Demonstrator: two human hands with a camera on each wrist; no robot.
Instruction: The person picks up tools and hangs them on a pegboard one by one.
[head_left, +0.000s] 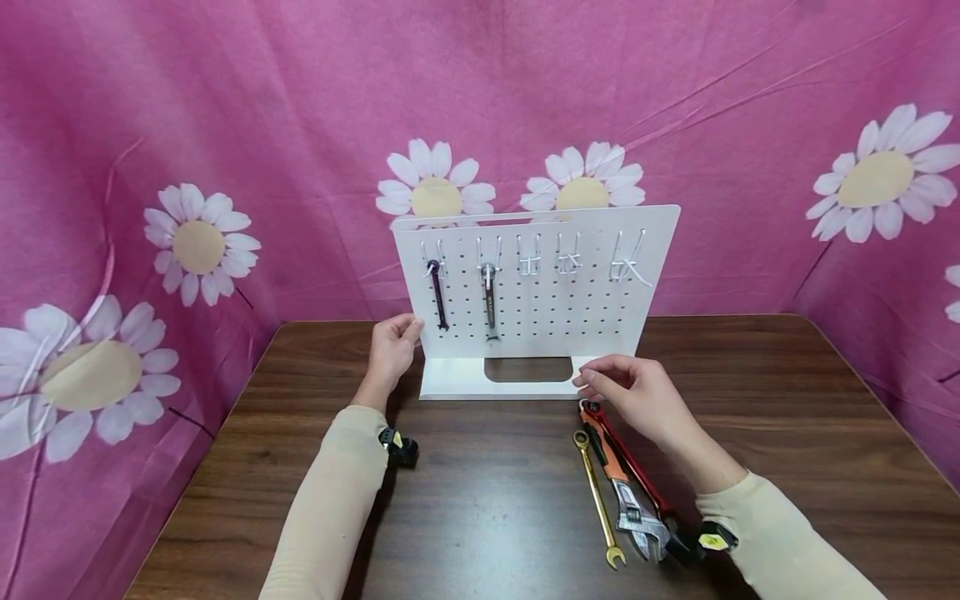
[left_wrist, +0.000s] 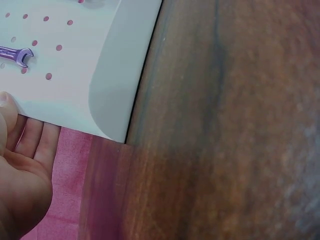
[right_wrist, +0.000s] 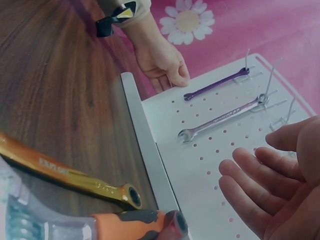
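My left hand (head_left: 394, 343) pinches the left edge of a white pegboard (head_left: 525, 333), thumb in front and fingers behind. From its hooks hang a small purple wrench (head_left: 438, 296) at the left and a silver combination wrench (head_left: 490, 302) beside it. My right hand (head_left: 633, 392) is in front of the board's lower right, with loosely bent fingers and nothing in them. Below that hand, a gold combination wrench (head_left: 596, 492), an adjustable wrench (head_left: 633, 508) with an orange and black handle, and a red wrench (head_left: 630, 454) lie side by side.
Three more wire hooks, including a right-hand hook (head_left: 626, 258), carry no tools. The board's foot (head_left: 453, 379) stands on a dark wooden table (head_left: 480, 517). A pink cloth (head_left: 322, 167) with white daisies hangs behind and at both sides.
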